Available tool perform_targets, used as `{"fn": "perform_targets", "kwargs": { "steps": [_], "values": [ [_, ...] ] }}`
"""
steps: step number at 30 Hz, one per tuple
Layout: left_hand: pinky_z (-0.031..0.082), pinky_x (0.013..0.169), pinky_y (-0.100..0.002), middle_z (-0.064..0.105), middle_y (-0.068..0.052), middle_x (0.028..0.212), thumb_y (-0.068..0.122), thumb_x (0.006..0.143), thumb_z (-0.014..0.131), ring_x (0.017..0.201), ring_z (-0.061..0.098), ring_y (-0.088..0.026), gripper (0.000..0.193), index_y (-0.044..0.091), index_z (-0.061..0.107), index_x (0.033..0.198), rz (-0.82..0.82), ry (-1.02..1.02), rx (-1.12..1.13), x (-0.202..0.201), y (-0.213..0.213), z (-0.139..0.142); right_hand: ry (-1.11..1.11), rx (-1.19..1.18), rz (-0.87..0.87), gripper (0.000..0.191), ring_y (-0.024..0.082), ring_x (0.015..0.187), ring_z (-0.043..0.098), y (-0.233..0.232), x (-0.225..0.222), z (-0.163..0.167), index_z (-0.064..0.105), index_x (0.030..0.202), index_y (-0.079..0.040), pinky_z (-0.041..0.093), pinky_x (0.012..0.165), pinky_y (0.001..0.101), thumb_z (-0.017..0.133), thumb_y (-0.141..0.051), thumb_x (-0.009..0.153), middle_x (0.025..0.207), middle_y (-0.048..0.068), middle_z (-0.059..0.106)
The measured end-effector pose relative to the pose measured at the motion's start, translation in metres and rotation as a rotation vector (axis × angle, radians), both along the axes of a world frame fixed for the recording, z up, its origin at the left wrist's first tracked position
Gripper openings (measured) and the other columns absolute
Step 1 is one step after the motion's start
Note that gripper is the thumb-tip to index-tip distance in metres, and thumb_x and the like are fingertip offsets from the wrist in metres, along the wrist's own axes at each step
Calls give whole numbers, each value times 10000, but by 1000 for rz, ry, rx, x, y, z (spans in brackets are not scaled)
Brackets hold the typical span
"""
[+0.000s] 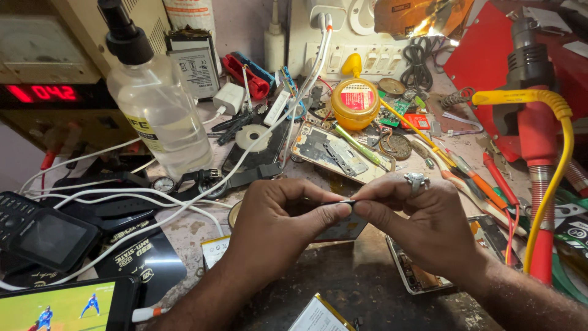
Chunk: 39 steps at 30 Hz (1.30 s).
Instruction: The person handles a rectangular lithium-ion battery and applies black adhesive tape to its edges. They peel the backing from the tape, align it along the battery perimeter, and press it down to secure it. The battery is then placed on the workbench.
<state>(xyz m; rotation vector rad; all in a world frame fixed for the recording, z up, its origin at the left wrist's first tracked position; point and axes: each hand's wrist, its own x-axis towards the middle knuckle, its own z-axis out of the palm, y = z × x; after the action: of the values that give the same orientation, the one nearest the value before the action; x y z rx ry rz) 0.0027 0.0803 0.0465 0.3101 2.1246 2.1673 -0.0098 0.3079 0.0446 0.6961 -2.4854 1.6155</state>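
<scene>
We look down on a worn, stained table (361, 282) crowded with repair clutter, backed by a pale wall with a white switch and socket board (343, 37). At the far left stands a beige power supply (49, 67) with a red digit display.

Around the work area we see a clear plastic bottle (156, 104) with a black pump top, white cables (141, 202) looping across the left half, a small dark keypad phone (43, 236) and, at the lower left corner, a screen showing a green sports field (58, 309). Behind our hands lies an opened phone frame (334, 153) with its insides bared, a round yellow tin (355, 101) beyond it, and a green-handled tool (358, 146) resting across the frame. To the right stand a red hot-air gun (536, 110) and a yellow cable (551, 178) arching down; orange and red-handled tools (484, 175) lie near it. A second open phone shell (416, 276) sits partly under the right wrist.

Both hands meet at the centre of the table, above its surface. Our left hand (272, 230) and right hand (429, 230), which wears a silver ring (416, 181), pinch a small dark flat part (343, 222) between thumbs and forefingers, fingertips nearly touching over its top edge. The hands hide much of the part, so we cannot tell exactly what it is.
</scene>
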Motion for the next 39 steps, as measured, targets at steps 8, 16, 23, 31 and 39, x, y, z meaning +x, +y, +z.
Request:
{"fn": "perform_targets", "kwargs": {
  "steps": [8, 16, 23, 31, 39],
  "values": [
    [574, 693, -227, 817, -49, 908, 112, 791, 841, 792, 721, -55, 302, 58, 781, 1083, -49, 149, -4, 7, -1, 2, -43, -140, -31, 152, 104, 849, 746, 2, 3, 4, 770, 1009, 7, 630, 763, 274, 756, -37, 864, 924, 69, 801],
    [599, 816, -313, 743, -43, 1120, 40, 840, 782, 966, 758, -226, 294, 91, 742, 1127, 317, 973, -398, 18, -9, 7, -13, -132, 89, 535, 161, 1020, 716, 3, -6, 7, 601, 1372, -17, 615, 868, 324, 766, -17, 863, 1179, 93, 731],
    [461, 964, -452, 727, -14, 1195, 158, 850, 760, 1036, 645, -208, 290, 95, 777, 1133, 436, 1306, -775, 22, -18, 18, -631, -665, 477, 382, 261, 969, 735, 5, -10, 9, 646, 1232, 45, 592, 872, 469, 478, -239, 1040, 1077, 184, 738],
    [280, 1212, -654, 645, -52, 1395, 182, 968, 693, 1359, 566, -309, 172, 130, 723, 1129, 437, 1274, -800, 16, -5, 13, -611, -619, 314, 243, 215, 810, 734, 4, -14, 8, 684, 1139, 41, 613, 702, 423, 589, -156, 1033, 968, 141, 753],
    [305, 1203, -628, 614, -130, 1400, 127, 913, 650, 1364, 551, -334, 311, 74, 620, 1218, 378, 1151, -879, 6, 0, 5, -583, -387, 154, 219, 176, 629, 718, 10, -14, 10, 717, 923, 59, 625, 600, 349, 648, -146, 957, 806, 125, 765]
  ]
}}
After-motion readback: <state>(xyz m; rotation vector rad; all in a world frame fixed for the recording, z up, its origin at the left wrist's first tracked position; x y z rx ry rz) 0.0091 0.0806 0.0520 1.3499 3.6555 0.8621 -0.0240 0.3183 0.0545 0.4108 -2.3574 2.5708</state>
